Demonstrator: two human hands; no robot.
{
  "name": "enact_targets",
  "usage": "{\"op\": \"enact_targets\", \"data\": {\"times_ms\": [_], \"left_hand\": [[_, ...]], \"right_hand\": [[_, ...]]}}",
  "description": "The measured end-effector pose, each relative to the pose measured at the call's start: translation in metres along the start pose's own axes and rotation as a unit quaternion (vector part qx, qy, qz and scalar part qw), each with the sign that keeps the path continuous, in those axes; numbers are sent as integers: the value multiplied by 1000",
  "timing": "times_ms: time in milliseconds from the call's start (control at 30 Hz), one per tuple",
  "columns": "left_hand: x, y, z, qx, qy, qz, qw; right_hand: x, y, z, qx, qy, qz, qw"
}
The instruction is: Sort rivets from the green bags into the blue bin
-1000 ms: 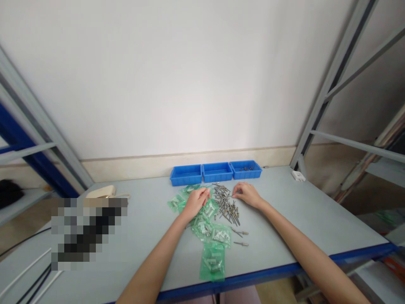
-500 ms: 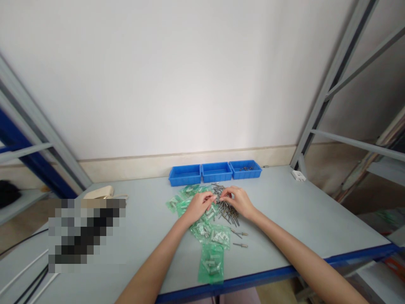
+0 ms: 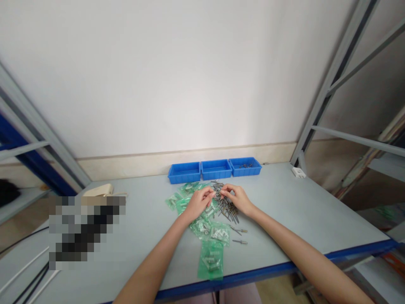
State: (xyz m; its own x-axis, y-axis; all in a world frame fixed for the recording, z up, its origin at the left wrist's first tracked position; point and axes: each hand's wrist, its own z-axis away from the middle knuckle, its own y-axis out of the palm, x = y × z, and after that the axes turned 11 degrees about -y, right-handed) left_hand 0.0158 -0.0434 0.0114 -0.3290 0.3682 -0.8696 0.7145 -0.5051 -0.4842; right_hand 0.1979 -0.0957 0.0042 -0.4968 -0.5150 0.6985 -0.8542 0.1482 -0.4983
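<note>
from my seat far off, i'm seeing the fingertips of the right hand [image 3: 237, 198] curling close to the thumb, and those of the left hand [image 3: 199, 202] bunching likewise; i'm not managing to tell whether either is pinching anything. the two hands are facing each other just apart, so a slim pin passing between them could be slipping if one grip is loosening early.

the pile of metal pins [image 3: 228, 210] is lying below and between them, partly under the right hand. pins there are crossing one another, so pulling one could be dragging neighbours out.

next to it, green bags [image 3: 220, 233] are overlapping beneath the left wrist; a sweeping forearm could be shifting them. nearer me, a loose pin [image 3: 240, 242] is resting by itself and could be getting overlooked. the closest bag [image 3: 211, 260] is lying by the blue table edge [image 3: 262, 270], where a nudge could be tipping it off.

farther out, the right bin [image 3: 246, 171] is holding a few pieces; careless reaching could be knocking it askew.
</note>
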Motion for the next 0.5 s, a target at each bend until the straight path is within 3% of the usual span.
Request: {"op": "enact_targets", "data": {"times_ms": [333, 500], "left_hand": [[-2, 2, 0, -19, -8, -4, 1000], [0, 3, -1, -16, -6, 36, 999]], "right_hand": [[-3, 6, 1, 17, -7, -16, 1000], [-1, 6, 1, -12, -21, -13, 1000]]}}
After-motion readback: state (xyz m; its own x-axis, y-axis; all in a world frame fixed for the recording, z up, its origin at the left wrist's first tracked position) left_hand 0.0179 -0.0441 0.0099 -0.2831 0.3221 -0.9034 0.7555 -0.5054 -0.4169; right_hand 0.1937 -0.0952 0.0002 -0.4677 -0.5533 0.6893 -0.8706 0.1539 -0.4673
